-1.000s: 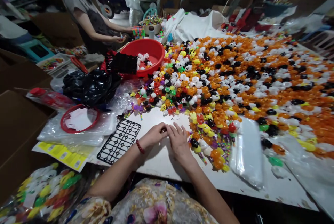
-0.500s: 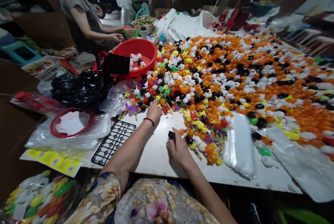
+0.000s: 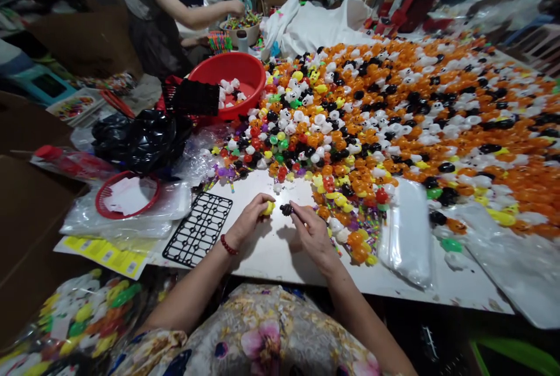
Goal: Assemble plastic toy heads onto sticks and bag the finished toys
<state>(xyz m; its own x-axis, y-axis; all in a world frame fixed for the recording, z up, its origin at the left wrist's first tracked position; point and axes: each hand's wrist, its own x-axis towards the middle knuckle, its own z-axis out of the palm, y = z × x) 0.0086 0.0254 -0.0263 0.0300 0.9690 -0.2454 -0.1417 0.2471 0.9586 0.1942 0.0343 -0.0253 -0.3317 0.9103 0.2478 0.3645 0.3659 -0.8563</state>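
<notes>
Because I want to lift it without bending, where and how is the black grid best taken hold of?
The black grid lies flat, so I would pinch the middle of its right long edge, coming from the right, through the open cells: bare table borders that side, while plastic bags lie to the left.

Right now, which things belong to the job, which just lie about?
Likely in use: yellow plastic piece in left hand; black plastic piece in right hand; heap of coloured plastic figures.

Seemingly idle: black plastic grid, red basket, black plastic bag.
</notes>
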